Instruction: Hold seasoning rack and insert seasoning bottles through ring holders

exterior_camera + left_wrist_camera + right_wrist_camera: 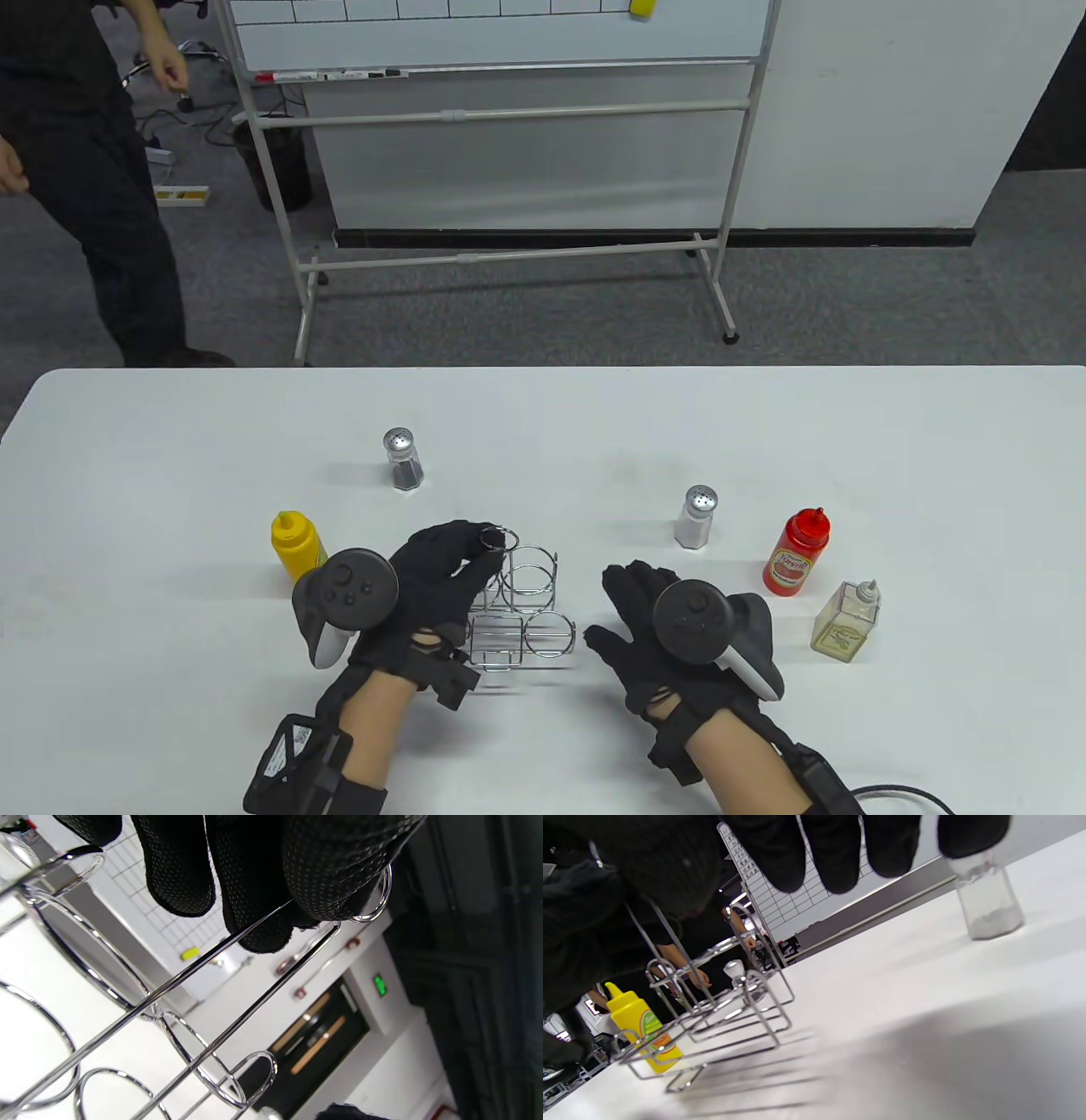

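A chrome wire seasoning rack (pixel 522 611) with ring holders stands on the white table near the front middle. My left hand (pixel 441 569) grips its top loop handle (pixel 496 538); the left wrist view shows my fingers (pixel 254 878) wrapped on that loop (pixel 373 908). My right hand (pixel 645 628) hovers open and empty just right of the rack. A yellow mustard bottle (pixel 297 543), a pepper shaker (pixel 405 459), a salt shaker (pixel 697 516), a red ketchup bottle (pixel 797 552) and a square glass oil bottle (pixel 847 620) stand around the rack. The rack (pixel 712 1010) holds no bottle.
A whiteboard on a stand (pixel 501 127) is behind the table. A person in black (pixel 85 170) stands at the far left. The table's far edge (pixel 543 368) runs across the view.
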Motion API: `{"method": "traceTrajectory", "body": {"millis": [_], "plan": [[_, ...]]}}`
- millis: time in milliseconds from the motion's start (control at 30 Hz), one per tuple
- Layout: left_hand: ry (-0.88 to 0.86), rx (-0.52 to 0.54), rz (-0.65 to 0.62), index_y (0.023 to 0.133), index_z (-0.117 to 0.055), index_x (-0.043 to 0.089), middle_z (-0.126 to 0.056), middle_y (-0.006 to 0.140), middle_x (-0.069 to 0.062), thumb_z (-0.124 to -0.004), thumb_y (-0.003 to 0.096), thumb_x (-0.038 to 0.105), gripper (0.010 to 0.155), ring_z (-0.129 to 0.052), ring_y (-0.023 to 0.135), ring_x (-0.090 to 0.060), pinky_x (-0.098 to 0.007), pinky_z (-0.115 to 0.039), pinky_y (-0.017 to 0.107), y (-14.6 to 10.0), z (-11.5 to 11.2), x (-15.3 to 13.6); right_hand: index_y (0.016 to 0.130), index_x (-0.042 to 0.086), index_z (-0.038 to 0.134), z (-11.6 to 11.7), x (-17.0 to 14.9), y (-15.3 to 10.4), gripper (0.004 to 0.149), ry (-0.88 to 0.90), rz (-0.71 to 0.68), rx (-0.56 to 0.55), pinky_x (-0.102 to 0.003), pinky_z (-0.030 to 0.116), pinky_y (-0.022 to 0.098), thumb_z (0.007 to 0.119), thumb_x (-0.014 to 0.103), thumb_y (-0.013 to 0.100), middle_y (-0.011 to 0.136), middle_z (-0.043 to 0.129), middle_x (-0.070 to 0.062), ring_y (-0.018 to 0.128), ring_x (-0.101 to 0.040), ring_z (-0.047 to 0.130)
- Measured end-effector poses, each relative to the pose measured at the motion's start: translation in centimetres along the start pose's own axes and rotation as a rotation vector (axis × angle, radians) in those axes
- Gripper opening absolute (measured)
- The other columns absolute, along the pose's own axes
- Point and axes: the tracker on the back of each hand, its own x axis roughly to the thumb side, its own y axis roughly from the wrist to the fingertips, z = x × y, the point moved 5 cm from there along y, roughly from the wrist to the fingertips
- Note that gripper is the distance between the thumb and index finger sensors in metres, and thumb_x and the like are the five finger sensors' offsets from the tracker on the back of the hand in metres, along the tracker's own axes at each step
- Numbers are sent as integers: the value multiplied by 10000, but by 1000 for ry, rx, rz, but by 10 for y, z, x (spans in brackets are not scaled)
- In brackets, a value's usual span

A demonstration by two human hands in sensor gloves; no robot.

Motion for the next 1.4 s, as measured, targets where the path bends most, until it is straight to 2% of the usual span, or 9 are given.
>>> {"method": "traceTrajectory", "body": {"millis": [333, 500, 533, 633, 800, 933, 1233, 1333, 1400], "plan": [[4, -38, -71, 872, -897, 212, -1034, 760, -42, -909, 483, 404, 434, -927, 840, -383, -697, -575, 659, -18, -23, 9, 1100, 123, 612, -27, -11, -7, 780, -27, 72, -77, -691, 536, 664, 818, 526, 464, 1129, 588, -222, 1036, -520, 572], [-17, -57, -90, 875, -887, 212, -1025, 764, -43, -908, 484, 401, 434, -930, 824, -372, -705, -566, 656, -19, -25, 13, 1034, 112, 714, -94, -31, -33, 741, -132, 248, -340, -640, 574, 636, 930, 461, 417, 1088, 653, -193, 966, -492, 637], [-22, -57, -90, 875, -886, 212, -1024, 766, -41, -908, 484, 402, 435, -930, 825, -370, -705, -566, 657, -19, -25, 14, 1032, 118, 719, -115, -44, -44, 740, -162, 317, -440, -635, 570, 634, 941, 453, 410, 1086, 652, -193, 957, -487, 636], [-28, -54, -98, 875, -886, 212, -1025, 766, -42, -906, 486, 402, 434, -927, 828, -373, -706, -565, 657, -20, -25, 17, 1037, 120, 709, -147, -86, -66, 748, -168, 513, -557, -627, 558, 630, 957, 434, 406, 1088, 632, -183, 941, -488, 622], [-32, -61, -101, 874, -887, 210, -1026, 763, -41, -906, 485, 405, 435, -929, 828, -372, -705, -567, 657, -20, -27, 18, 1071, 127, 646, -149, -173, -86, 795, -67, 829, -445, -608, 575, 604, 962, 430, 407, 979, 686, -164, 799, -426, 706], [-38, -50, -116, 870, -891, 209, -1029, 758, -42, -908, 483, 409, 436, -941, 813, -366, -702, -576, 653, -21, -27, 20, 1049, 141, 699, -136, -194, -82, 767, 7, 854, -394, -627, 587, 599, 982, 422, 394, 881, 780, -133, 698, -390, 783], [-45, -54, -115, 868, -892, 209, -1031, 754, -39, -910, 483, 416, 438, -975, 765, -353, -686, -602, 647, -22, -29, 20, 925, 163, 854, -128, -176, -66, 568, -155, 802, -448, -619, 639, 583, 960, 349, 398, 803, 887, -116, 625, -364, 875], [-46, -51, -118, 867, -893, 207, -1034, 750, -43, -912, 482, 416, 439, -995, 726, -341, -675, -618, 642, -21, -28, 20, 917, 148, 850, -136, -145, -64, 560, -193, 733, -463, -618, 639, 581, 945, 345, 402, 791, 886, -123, 614, -362, 875], [-43, -50, -120, 868, -893, 209, -1034, 751, -42, -912, 483, 418, 438, -999, 720, -339, -671, -623, 642, -21, -28, 21, 917, 149, 855, -149, -100, -67, 559, -198, 588, -521, -617, 644, 580, 937, 354, 404, 784, 893, -121, 609, -355, 881]]}}
